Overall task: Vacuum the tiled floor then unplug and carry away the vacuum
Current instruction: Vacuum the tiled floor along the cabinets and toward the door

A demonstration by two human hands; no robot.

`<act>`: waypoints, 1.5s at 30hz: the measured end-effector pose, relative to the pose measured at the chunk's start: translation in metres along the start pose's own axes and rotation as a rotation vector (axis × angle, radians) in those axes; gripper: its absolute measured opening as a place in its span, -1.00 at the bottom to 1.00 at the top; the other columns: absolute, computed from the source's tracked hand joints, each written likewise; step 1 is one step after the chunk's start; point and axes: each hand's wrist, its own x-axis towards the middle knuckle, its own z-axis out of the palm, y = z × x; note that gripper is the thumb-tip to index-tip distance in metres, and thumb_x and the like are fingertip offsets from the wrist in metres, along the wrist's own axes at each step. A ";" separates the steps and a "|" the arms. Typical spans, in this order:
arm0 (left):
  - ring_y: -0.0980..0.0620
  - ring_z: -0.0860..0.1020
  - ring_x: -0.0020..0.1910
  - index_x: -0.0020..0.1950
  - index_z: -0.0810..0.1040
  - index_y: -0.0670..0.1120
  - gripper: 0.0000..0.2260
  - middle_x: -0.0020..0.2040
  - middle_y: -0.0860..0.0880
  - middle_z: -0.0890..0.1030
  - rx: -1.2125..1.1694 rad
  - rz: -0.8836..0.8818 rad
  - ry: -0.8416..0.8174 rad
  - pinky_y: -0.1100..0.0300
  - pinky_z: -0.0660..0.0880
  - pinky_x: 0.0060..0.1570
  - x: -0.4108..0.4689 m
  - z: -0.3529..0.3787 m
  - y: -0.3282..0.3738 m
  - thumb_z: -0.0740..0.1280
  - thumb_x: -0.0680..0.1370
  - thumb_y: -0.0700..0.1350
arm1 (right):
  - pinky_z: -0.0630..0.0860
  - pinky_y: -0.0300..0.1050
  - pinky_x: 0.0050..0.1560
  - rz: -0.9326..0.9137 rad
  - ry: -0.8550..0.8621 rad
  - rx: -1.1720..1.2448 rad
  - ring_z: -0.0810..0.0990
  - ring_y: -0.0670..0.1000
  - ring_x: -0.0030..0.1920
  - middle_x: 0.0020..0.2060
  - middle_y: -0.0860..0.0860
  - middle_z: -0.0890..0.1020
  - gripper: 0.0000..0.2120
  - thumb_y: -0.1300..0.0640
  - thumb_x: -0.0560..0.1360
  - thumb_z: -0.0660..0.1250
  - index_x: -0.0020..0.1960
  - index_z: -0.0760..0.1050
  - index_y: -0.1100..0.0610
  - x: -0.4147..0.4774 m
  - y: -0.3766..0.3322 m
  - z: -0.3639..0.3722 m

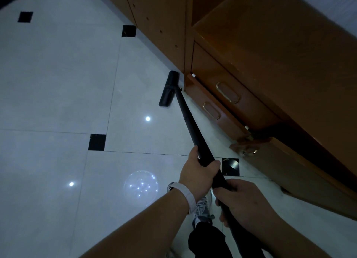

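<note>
Presently my left hand [197, 172] and right hand [247, 203] both wrap the black vacuum wand [190, 122], its floor head [169, 88] lying just beside the wooden drawer cabinet [270, 74] foot; I judge slow, flat strokes along that base advisable.

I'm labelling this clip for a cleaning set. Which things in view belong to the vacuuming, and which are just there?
Job in hand:
wand, gripped by the left hand and right hand
floor head
tiled floor

Just there:
cabinet
drawers
wristband
shoe
</note>
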 end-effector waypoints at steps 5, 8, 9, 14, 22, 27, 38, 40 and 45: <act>0.08 0.56 0.04 0.56 0.14 0.01 -0.34 0.11 0.03 0.53 -0.034 -0.019 0.060 0.35 0.47 -0.07 0.015 -0.015 0.009 0.37 0.54 -0.04 | 0.48 -0.17 -0.48 -0.015 -0.037 -0.013 0.53 0.08 -0.49 -0.49 0.17 0.54 -0.75 0.22 0.52 0.33 -0.15 0.48 0.45 0.015 -0.022 0.005; 0.09 0.59 0.00 0.56 0.15 0.02 -0.34 0.08 0.03 0.56 -0.049 -0.029 0.115 0.29 0.51 -0.07 0.025 -0.026 0.014 0.37 0.53 -0.03 | 0.47 -0.21 -0.51 -0.027 -0.077 -0.046 0.53 0.09 -0.50 -0.48 0.19 0.54 -0.77 0.23 0.51 0.33 -0.14 0.52 0.44 0.023 -0.040 0.009; 0.11 0.59 -0.02 0.55 0.15 0.02 -0.35 0.06 0.05 0.56 -0.056 -0.033 0.127 0.29 0.52 -0.08 0.028 -0.030 0.016 0.37 0.52 -0.03 | 0.46 -0.23 -0.53 -0.033 -0.092 -0.064 0.53 0.09 -0.51 -0.48 0.19 0.54 -0.77 0.23 0.51 0.33 -0.14 0.52 0.44 0.026 -0.047 0.010; 0.17 0.59 -0.07 0.55 0.17 0.03 -0.35 -0.02 0.12 0.57 -0.118 -0.057 0.207 0.38 0.50 -0.19 0.037 -0.051 0.026 0.37 0.52 -0.04 | 0.46 -0.22 -0.53 -0.056 -0.181 -0.109 0.52 0.09 -0.50 -0.51 0.15 0.52 -0.81 0.22 0.51 0.32 -0.25 0.51 0.29 0.040 -0.073 0.015; 0.08 0.61 -0.03 0.54 0.18 0.02 -0.35 0.05 0.02 0.60 -0.202 -0.071 0.311 0.31 0.52 -0.15 0.039 -0.089 0.021 0.38 0.52 -0.04 | 0.48 -0.22 -0.50 -0.104 -0.240 -0.242 0.57 0.04 -0.52 -0.50 0.13 0.57 -0.77 0.20 0.50 0.33 -0.18 0.54 0.38 0.050 -0.101 0.048; 0.05 0.60 0.03 0.56 0.14 0.02 -0.33 0.17 -0.03 0.58 -0.262 -0.096 0.354 0.39 0.47 -0.19 0.033 -0.118 0.005 0.37 0.52 -0.03 | 0.49 -0.16 -0.46 -0.080 -0.261 -0.288 0.58 0.09 -0.49 -0.51 0.14 0.58 -0.78 0.19 0.49 0.33 -0.19 0.56 0.37 0.051 -0.106 0.083; 0.05 0.61 -0.02 0.55 0.15 0.01 -0.33 0.15 -0.04 0.58 -0.377 -0.108 0.453 0.31 0.53 -0.18 -0.001 -0.194 -0.053 0.38 0.51 -0.05 | 0.45 -0.25 -0.53 -0.036 -0.306 -0.394 0.57 0.05 -0.52 -0.49 0.15 0.61 -0.76 0.17 0.52 0.33 -0.15 0.60 0.36 0.033 -0.104 0.180; 0.07 0.61 -0.04 0.55 0.15 0.02 -0.33 0.14 -0.03 0.58 -0.405 -0.117 0.472 0.37 0.50 -0.24 -0.012 -0.210 -0.065 0.38 0.51 -0.05 | 0.44 -0.27 -0.53 -0.035 -0.316 -0.423 0.56 0.05 -0.53 -0.50 0.16 0.60 -0.75 0.16 0.51 0.33 -0.15 0.60 0.37 0.026 -0.102 0.201; 0.15 0.60 -0.10 0.54 0.16 0.04 -0.34 -0.03 0.10 0.56 -0.487 -0.129 0.495 0.41 0.50 -0.29 -0.043 -0.257 -0.101 0.38 0.51 -0.07 | 0.48 -0.19 -0.44 -0.021 -0.342 -0.491 0.61 0.10 -0.48 -0.46 0.19 0.65 -0.76 0.11 0.47 0.34 -0.22 0.62 0.28 0.008 -0.092 0.262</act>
